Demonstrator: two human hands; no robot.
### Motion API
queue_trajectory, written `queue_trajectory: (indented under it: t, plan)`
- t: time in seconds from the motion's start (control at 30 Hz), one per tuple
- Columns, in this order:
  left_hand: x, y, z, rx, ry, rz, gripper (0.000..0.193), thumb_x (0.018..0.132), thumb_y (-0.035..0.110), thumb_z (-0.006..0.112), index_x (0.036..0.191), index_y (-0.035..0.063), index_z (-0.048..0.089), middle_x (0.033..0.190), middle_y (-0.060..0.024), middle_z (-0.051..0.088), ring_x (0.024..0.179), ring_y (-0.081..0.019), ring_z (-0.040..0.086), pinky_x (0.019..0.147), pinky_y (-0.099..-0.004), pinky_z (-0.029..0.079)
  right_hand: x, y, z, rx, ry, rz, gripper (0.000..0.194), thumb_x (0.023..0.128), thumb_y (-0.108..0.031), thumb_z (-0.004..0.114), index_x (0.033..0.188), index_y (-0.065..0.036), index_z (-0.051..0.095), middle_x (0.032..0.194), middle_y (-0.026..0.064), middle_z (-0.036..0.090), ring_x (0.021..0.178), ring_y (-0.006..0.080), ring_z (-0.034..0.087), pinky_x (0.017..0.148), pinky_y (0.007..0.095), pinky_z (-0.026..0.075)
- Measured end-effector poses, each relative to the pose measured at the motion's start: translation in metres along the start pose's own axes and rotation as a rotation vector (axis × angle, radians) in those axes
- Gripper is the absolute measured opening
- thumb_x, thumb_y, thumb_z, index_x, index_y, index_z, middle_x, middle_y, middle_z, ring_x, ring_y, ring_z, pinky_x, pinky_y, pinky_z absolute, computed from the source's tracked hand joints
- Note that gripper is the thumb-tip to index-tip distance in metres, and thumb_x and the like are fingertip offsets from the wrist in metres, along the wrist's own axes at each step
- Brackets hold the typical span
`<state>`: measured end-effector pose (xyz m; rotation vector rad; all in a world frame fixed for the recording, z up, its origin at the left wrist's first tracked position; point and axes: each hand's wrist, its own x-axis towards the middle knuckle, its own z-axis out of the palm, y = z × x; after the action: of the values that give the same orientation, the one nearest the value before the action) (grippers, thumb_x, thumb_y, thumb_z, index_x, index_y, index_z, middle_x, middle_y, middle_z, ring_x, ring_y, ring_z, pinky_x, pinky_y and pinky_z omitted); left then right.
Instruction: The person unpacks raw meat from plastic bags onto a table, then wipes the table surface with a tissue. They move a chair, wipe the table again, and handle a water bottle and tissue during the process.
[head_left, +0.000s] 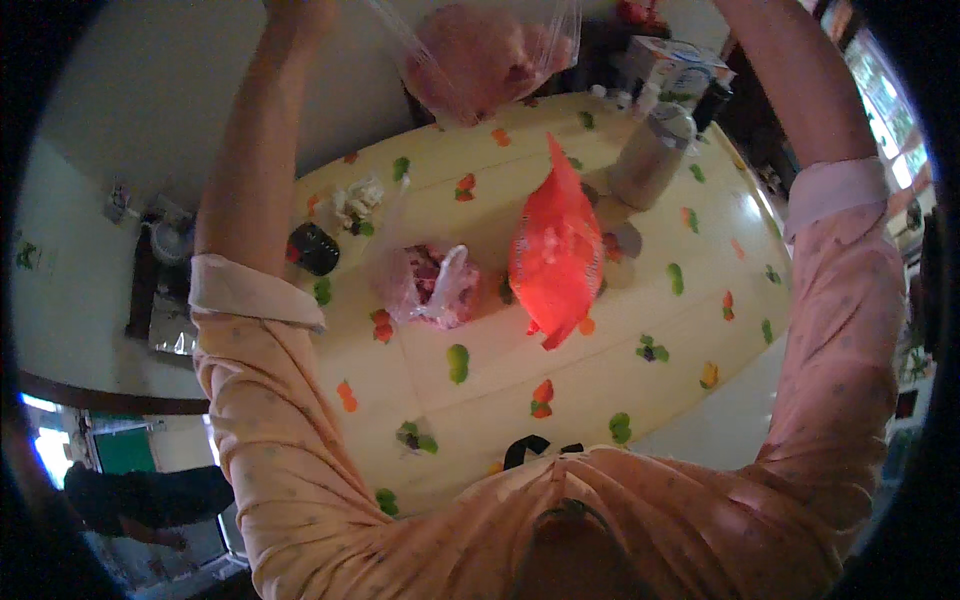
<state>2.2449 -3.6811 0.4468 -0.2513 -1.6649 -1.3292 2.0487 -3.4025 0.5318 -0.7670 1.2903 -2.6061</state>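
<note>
Both forearms reach up past the top edge, and both of my hands are out of view. Between them, a clear plastic bag of pink raw meat (480, 64) shows at the top, over the table's far edge; what holds it is hidden. A red plastic bag (556, 251), bearing writing, lies on the table. To its left sits a smaller clear plastic bag with dark red and pink pieces, seemingly meat (442, 289). Farther left are a black round-edged object (314, 248) and some crumpled pale material (358, 201).
A fruit-patterned tablecloth (570, 375) covers the table. At its far right stand a cloudy see-through container (652, 161), a printed box (679, 71) and small white-topped items (622, 97). A person in dark clothing (142, 495) is in the background at the lower left.
</note>
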Motion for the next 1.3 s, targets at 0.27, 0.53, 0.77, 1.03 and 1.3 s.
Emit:
queue_trajectory:
  t: [0.27, 0.53, 0.77, 1.03, 1.3]
  plan:
    - [0.037, 0.135, 0.124, -0.288, -0.104, -0.031, 0.026, 0.087, 0.03, 0.057, 0.084, 0.0048, 0.055, 0.08, -0.0072, 0.054, 0.076, -0.023, 0.056, 0.073, -0.037, 0.049, -0.076, -0.158, -0.034, -0.134, 0.043, -0.215, 0.021, 0.084, -0.017, 0.048, 0.067, -0.005, 0.045, 0.066, 0.0104, 0.049, 0.051, 0.0196, 0.041, 0.044, 0.0312, 0.036]
    - [-0.115, 0.157, 0.277, -0.628, -0.137, -0.357, 0.023, 0.088, 0.027, 0.056, 0.095, 0.0049, 0.052, 0.092, -0.0085, 0.053, 0.081, -0.0262, 0.058, 0.076, -0.0418, 0.049, -0.193, -0.239, -0.123, -0.136, 0.261, -0.176, 0.017, 0.082, -0.01, 0.048, 0.067, -0.002, 0.046, 0.069, 0.0126, 0.052, 0.055, 0.0227, 0.048, 0.047, 0.0321, 0.04]
    - [-0.252, 0.178, 0.327, -0.655, -0.186, -0.27, 0.022, 0.085, 0.02, 0.06, 0.096, 0.0017, 0.055, 0.087, -0.0105, 0.059, 0.083, -0.0273, 0.061, 0.076, -0.038, 0.05, -0.335, -0.26, -0.249, 0.021, 0.365, -0.11, 0.013, 0.081, -0.007, 0.05, 0.086, 0.006, 0.051, 0.081, 0.019, 0.054, 0.063, 0.0247, 0.053, 0.048, 0.0283, 0.043]
    - [-0.403, 0.181, 0.331, -0.772, -0.175, -0.772, 0.047, 0.084, 0.045, 0.055, 0.108, 0.0056, 0.047, 0.11, -0.0172, 0.054, 0.09, -0.031, 0.06, 0.08, -0.0388, 0.049, -0.491, -0.219, -0.353, 0.124, 0.35, 0.1, 0.046, 0.08, -0.017, 0.047, 0.119, 0.009, 0.044, 0.112, 0.0239, 0.048, 0.079, 0.0157, 0.042, 0.053, 0.0195, 0.037]
    - [-0.436, 0.18, 0.315, -0.633, -0.373, -0.835, 0.077, 0.062, 0.068, 0.063, 0.109, 0.0092, 0.048, 0.112, -0.0198, 0.055, 0.072, -0.0236, 0.063, 0.06, -0.0302, 0.051, -0.546, -0.225, -0.394, -1.175, -0.015, 0.318, 0.062, 0.075, -0.025, 0.052, 0.124, 0.01, 0.039, 0.13, 0.029, 0.035, 0.083, 0.0157, 0.042, 0.042, 0.0144, 0.035]
